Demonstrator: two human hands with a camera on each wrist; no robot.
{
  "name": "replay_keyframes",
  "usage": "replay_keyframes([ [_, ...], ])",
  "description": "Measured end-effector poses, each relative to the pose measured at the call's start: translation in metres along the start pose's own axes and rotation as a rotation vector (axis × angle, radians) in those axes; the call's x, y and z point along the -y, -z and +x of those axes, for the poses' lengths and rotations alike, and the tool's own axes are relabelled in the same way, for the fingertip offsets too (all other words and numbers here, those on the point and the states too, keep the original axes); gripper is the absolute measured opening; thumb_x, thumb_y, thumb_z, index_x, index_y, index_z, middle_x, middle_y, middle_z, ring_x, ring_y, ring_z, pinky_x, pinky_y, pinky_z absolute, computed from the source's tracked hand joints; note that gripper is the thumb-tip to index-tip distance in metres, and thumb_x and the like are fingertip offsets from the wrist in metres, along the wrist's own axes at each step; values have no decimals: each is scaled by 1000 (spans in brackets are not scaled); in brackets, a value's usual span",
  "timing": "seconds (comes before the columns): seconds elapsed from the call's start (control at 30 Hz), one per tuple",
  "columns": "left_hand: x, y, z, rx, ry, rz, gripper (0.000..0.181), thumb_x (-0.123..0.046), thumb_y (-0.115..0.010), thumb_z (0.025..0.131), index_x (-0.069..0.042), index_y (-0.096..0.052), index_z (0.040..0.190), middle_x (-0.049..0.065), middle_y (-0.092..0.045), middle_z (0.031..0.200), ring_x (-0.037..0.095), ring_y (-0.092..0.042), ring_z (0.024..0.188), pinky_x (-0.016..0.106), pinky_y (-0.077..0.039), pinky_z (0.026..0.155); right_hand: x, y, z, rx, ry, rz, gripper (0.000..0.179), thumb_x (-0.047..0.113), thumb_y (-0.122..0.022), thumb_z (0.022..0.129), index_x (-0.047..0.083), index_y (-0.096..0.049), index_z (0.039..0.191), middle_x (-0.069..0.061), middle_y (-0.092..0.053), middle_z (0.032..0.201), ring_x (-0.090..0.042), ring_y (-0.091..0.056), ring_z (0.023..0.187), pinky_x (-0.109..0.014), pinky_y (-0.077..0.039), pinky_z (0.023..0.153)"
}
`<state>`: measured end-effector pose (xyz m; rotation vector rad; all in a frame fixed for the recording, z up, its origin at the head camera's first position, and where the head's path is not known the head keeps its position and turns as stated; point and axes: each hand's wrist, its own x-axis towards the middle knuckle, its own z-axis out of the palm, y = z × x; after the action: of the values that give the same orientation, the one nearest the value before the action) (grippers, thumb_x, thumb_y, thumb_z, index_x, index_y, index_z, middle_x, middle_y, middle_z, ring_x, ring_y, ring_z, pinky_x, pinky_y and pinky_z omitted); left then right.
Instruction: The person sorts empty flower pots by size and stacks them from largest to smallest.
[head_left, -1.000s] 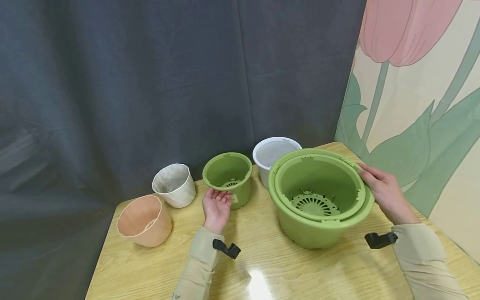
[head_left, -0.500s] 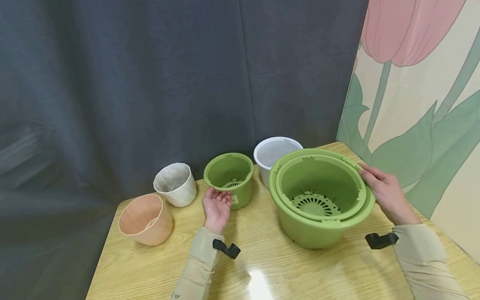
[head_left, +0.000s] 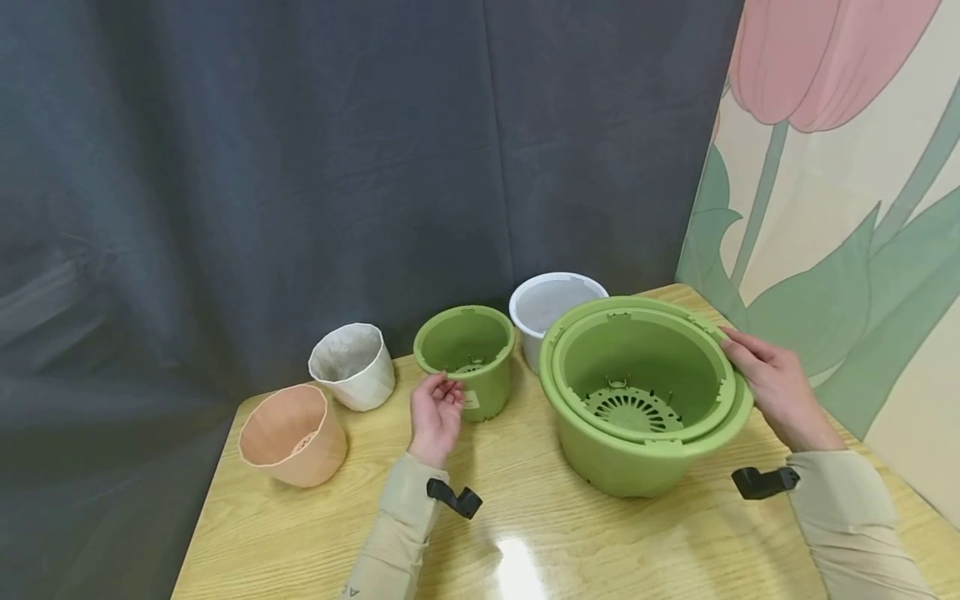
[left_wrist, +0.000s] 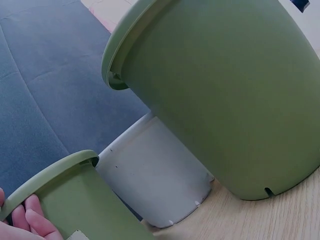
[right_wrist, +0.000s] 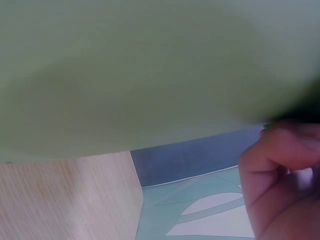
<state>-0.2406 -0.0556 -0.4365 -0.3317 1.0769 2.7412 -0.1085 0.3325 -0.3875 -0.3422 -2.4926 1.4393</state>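
My left hand point(head_left: 437, 417) pinches the near rim of the small green flowerpot point(head_left: 491, 387). In the left wrist view its curled fingers point(left_wrist: 37, 220) sit under that rim, with the thumb at the left edge of the picture. My right hand point(head_left: 776, 383) grips the right rim of the large green flowerpot point(head_left: 622, 471), thumb on top. Nested in it is a second green pot point(head_left: 637, 358) with a slotted base. The right wrist view is mostly filled by the large pot's side point(right_wrist: 125, 85), beside curled fingers point(right_wrist: 275, 150).
Behind the large pot stands a pale grey flowerpot point(head_left: 525, 333). A white faceted pot point(head_left: 367, 387) and a peach pot point(head_left: 322, 454) stand at the left of the wooden table point(head_left: 300, 542). A dark curtain point(head_left: 300, 167) hangs behind; a tulip-patterned wall point(head_left: 825, 233) borders the right.
My left fingers have gone from relaxed to curled at the small green pot's rim. That pot has shifted slightly right. The right hand and large pot look the same.
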Motion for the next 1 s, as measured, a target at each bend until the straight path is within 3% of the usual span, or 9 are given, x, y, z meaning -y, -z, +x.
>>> replay_keyframes([
  [0.4, -3, -3, -5, 14, -10, 8, 7, -4, -43, 91, -8, -45, 86, 0, -47, 77, 13, -48, 75, 18, -39, 68, 0, 1, -1, 7, 22, 23, 61, 43, -42, 101, 2, -37, 146, -4, -39, 151, 15, -41, 118, 0, -39, 79],
  [0.63, -4, -4, -6, 34, -48, 55, 14, 1, -43, 92, -9, -46, 84, 1, -49, 76, 11, -50, 75, 17, -40, 67, -1, 0, -1, -14, 38, 23, 59, 41, -44, 101, 1, -40, 144, 17, -51, 134, 21, -45, 106, -1, -40, 78],
  [0.87, -5, -6, -9, 52, -61, 75, 11, 2, -45, 93, -8, -45, 87, 1, -50, 77, 10, -51, 74, 16, -40, 66, -1, 0, -1, -5, 40, 37, 60, 41, -44, 101, 1, -39, 145, 5, -47, 144, 22, -45, 103, -3, -43, 77],
  [1.0, -5, -8, -12, 49, -73, 84, 12, 4, -47, 92, -7, -46, 88, 1, -52, 79, 9, -53, 73, 17, -42, 65, -2, 0, -3, 3, 41, 76, 60, 41, -45, 100, 0, -39, 145, 17, -51, 135, 21, -51, 96, -8, -49, 72],
])
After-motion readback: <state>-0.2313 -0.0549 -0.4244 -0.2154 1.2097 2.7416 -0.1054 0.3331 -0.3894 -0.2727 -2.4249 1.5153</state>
